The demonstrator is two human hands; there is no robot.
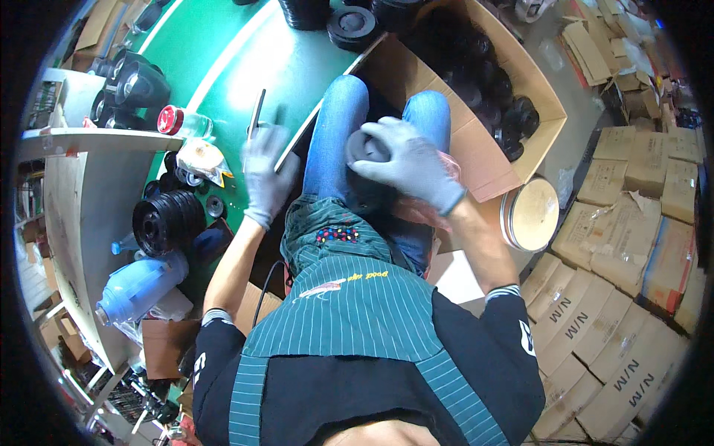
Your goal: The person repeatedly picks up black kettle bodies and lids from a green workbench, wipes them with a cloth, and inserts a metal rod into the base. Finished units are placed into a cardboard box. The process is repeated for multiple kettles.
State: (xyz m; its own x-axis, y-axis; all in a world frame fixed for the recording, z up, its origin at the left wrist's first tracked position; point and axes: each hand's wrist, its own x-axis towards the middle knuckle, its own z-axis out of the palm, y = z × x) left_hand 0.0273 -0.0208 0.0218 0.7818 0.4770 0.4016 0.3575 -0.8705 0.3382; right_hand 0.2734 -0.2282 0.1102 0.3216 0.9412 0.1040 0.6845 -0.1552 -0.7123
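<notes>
My right hand (405,160), in a grey glove, grips a round black plastic part (367,151) above my lap, fingers over its top and thumb at its near side. My left hand (265,175), gloved alike and smeared by motion, is over the edge of the green table (234,82). From its fingers a thin dark stick-like tool (256,111) points away from me; its exact kind is not plain. Beyond my right hand, an open cardboard box (532,89) holds several black round parts (487,97). Pinkish plastic film (428,208) lies under my right wrist.
Black discs (352,27) stand stacked on the far table. Left are a red-lidded jar (186,123), a plastic packet (203,160), ribbed black parts (167,221) and a blue bottle (141,286). A round tub (532,214) and stacked cartons (606,297) stand right.
</notes>
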